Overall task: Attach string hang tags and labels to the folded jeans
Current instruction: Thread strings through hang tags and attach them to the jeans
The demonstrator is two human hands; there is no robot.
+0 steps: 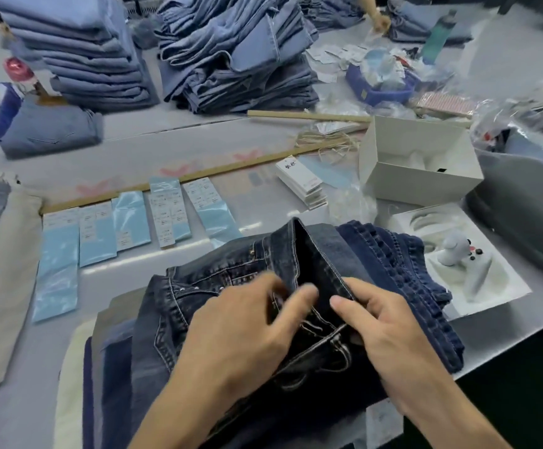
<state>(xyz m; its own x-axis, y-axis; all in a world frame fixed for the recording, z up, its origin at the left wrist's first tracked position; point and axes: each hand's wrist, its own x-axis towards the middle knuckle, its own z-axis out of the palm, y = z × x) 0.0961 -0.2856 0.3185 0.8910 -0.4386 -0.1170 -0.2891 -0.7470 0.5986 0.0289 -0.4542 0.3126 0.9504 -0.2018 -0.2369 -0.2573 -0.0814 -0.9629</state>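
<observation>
Far left on the bench [199,131]: beige and grey cloth [1,254] draped over the edge; behind it a folded pale-blue pair [53,131] and a tall stack of light jeans [82,50]. Next, a row of light-blue label sheets [127,222] laid flat beside a long wooden strip [199,175], well apart from the hands. Behind, a second, rumpled heap of light denim [237,56].

Centre, near edge: dark folded jeans [199,306] atop a pile of darker pairs, waistband turned up toward the camera. Left hand [241,332] resting on the denim, fingers curled, fingertips blurred at the waistband opening; pinching the fabric or only touching it, cannot tell. Right hand [389,328] just beside it, thumb and forefinger curled around the raised edge of the waistband, gripping it. Jeans directly under and between both hands, a flap standing upright just beyond the fingertips.

Further right: a stack of white hang tags [302,183] past the jeans, with a tangle of tan string [328,144] behind. Then an open white box [422,163], and a white moulded tray [477,280] near the bench edge carrying a small grey-white object with dark buttons. At far right, a blue basket [380,89] of crumpled plastic, a green bottle [440,37], and another person's hand [380,22] at the back.
</observation>
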